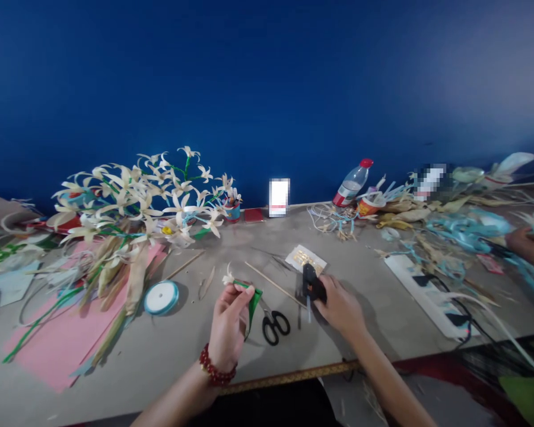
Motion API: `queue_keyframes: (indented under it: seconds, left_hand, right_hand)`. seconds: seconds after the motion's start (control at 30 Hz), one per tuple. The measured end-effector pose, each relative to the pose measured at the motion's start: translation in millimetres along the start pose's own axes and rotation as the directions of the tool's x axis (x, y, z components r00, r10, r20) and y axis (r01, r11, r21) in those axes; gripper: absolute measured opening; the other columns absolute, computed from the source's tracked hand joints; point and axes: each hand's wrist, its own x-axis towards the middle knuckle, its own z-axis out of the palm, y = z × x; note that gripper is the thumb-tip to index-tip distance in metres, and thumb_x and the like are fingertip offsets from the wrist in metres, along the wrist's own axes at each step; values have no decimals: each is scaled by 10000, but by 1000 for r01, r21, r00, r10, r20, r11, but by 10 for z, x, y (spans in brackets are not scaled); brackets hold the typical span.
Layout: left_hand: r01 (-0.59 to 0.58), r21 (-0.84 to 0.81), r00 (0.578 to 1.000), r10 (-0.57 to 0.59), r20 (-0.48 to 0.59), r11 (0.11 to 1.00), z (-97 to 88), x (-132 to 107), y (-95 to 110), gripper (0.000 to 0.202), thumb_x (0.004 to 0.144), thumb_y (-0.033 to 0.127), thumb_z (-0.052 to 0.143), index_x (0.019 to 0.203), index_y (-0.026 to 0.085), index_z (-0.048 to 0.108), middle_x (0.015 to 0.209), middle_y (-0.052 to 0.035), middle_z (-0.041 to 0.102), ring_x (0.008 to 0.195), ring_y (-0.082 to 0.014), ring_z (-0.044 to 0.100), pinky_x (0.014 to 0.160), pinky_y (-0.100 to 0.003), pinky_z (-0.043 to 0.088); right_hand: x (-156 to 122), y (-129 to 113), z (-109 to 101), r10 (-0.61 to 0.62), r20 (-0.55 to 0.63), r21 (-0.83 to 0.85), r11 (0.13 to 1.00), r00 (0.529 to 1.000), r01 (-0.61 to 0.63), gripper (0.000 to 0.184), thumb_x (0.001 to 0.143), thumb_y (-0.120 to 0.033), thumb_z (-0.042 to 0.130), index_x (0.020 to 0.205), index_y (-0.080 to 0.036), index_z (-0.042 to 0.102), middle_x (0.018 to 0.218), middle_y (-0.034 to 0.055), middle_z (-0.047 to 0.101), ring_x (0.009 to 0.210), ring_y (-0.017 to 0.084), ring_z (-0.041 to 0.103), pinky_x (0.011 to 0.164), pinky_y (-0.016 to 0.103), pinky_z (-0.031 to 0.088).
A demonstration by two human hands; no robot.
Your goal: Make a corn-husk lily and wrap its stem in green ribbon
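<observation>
My left hand [231, 320], with a red bead bracelet at the wrist, pinches the green stem of a small white flower [228, 276]. A strip of green wrapping [253, 305] hangs from the same fingers. To the right, my right hand [343, 305] is closed around a black glue gun [312, 284], with a pale translucent stick showing at its near end. Black-handled scissors [276, 327] lie on the table between my hands. A thin wooden stick [271, 283] lies just behind them. Beyond the glue gun is a white card [297, 255] with small gold pieces.
Many white flowers on green stems [146, 196] stand at the left, behind pink paper [57, 350] and a ribbon roll [161, 298]. A bottle [352, 182] stands at the back. At right are a white power strip [422, 296] with cables and another person's hand [531, 246].
</observation>
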Motion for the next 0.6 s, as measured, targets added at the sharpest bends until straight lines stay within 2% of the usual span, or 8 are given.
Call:
queue_keyframes:
  seconds: [0.17, 0.2, 0.27, 0.3, 0.37, 0.43, 0.47, 0.6]
  left_hand:
    - [-7, -13, 1000, 7, 11, 1000, 32, -4, 26, 219, 621, 211, 857, 651, 154, 647, 678, 18, 638, 683, -89, 605, 733, -202, 490]
    - [-3, -14, 1000, 3, 14, 1000, 39, -4, 28, 212, 631, 207, 851, 652, 154, 647, 677, 18, 634, 679, -89, 602, 728, -202, 489]
    - [13, -13, 1000, -12, 27, 1000, 54, -7, 26, 202, 647, 202, 841, 656, 155, 644, 677, 17, 628, 679, -94, 599, 723, -208, 487]
    - [23, -13, 999, -23, 37, 1000, 63, -11, 21, 198, 653, 200, 837, 660, 155, 644, 678, 16, 625, 682, -96, 598, 722, -209, 486]
    - [39, -12, 998, -38, 53, 999, 83, -22, 7, 188, 657, 187, 832, 668, 153, 647, 684, 15, 621, 694, -97, 596, 730, -208, 482]
    - [41, -6, 997, -40, 68, 999, 108, -39, -2, 175, 665, 179, 824, 675, 151, 652, 702, 12, 620, 717, -98, 593, 747, -206, 477]
    - [41, 0, 996, -41, 77, 999, 123, -50, -2, 169, 668, 178, 822, 678, 151, 655, 710, 9, 620, 726, -100, 592, 751, -208, 475]
    - [36, 39, 996, -39, 86, 999, 181, -102, 36, 182, 656, 202, 829, 685, 149, 657, 717, 2, 623, 704, -105, 576, 704, -212, 464]
  right_hand:
    - [30, 81, -206, -130, 21, 8, 992, 991, 130, 292, 750, -206, 646, 1038, -178, 609, 974, 83, 677, 887, 266, 639, 737, 342, 464]
    - [20, 43, -264, -159, -27, -2, 987, 987, 159, 275, 769, -237, 655, 1035, -179, 615, 972, 90, 675, 894, 276, 636, 754, 363, 471]
    - [-12, -116, -372, -213, -216, 19, 975, 953, 222, 258, 824, -286, 659, 1053, -174, 616, 986, 108, 674, 907, 278, 635, 788, 388, 488]
    - [-31, -234, -417, -245, -321, 53, 960, 915, 276, 240, 848, -282, 656, 1060, -177, 615, 987, 107, 675, 908, 263, 635, 805, 381, 497]
    - [-61, -513, -480, -313, -507, 112, 900, 803, 421, 191, 859, -190, 655, 1046, -189, 621, 933, 86, 676, 867, 221, 643, 793, 343, 518]
    - [-65, -786, -514, -434, -582, 102, 801, 688, 590, 239, 845, -115, 649, 1067, -203, 636, 897, 66, 683, 837, 200, 639, 797, 337, 532]
    - [-55, -901, -525, -464, -604, 95, 765, 648, 637, 259, 838, -95, 644, 1073, -204, 645, 886, 64, 687, 839, 201, 638, 797, 343, 536]
    - [25, -1144, -566, -511, -655, 72, 692, 557, 719, 252, 864, -99, 589, 1057, -228, 685, 818, 42, 688, 794, 178, 633, 760, 330, 542]
